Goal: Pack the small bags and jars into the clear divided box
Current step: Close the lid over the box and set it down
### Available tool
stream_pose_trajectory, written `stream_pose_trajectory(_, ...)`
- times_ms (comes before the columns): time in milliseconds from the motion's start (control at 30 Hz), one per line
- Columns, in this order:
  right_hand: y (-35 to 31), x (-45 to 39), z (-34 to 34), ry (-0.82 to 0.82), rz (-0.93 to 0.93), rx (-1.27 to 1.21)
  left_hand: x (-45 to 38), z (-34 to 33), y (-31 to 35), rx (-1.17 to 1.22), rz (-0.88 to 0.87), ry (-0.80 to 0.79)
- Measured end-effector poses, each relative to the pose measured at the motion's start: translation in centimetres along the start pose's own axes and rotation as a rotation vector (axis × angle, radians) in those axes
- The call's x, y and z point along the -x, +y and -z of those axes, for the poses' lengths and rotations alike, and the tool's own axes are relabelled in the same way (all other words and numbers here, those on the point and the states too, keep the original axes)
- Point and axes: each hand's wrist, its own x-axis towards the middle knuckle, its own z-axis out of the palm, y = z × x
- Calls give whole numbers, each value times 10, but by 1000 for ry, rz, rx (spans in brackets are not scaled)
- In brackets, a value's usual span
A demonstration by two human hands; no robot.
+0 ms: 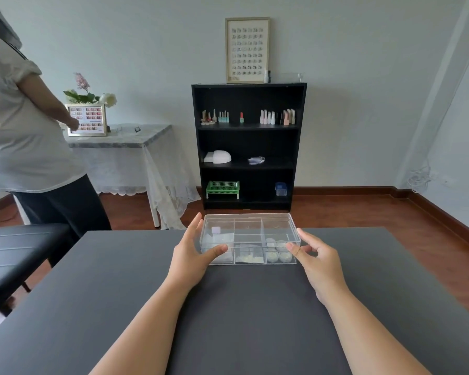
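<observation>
The clear divided box [248, 216] stands on the dark grey table [233, 307] near its far edge, with a clear lid on top. My left hand [192, 255] grips its left end, thumb on the front wall and fingers along the side. At the right end, my right hand [318, 262] has its thumb on the front corner and its fingers curled by the side. Inside, small bags [219, 239] lie in the left compartment. Another bag of pale pieces [249, 257] fills the front middle one. Two small round jars [279, 256] sit front right.
A person in a white shirt [19, 125] stands at the left by a lace-covered side table [119, 142]. A black stool [16, 247] is beside the table's left edge. A black shelf unit [248, 147] with polish bottles stands against the far wall.
</observation>
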Motion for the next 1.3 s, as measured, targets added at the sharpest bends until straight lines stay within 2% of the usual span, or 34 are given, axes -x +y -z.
stream_pose_trajectory(600,0,1,3,-14,-26,46,4,3,-3,-58,7,-8)
stream_pose_trajectory(1300,-4,4,8,-52,16,210,4,3,-1,-94,45,-16)
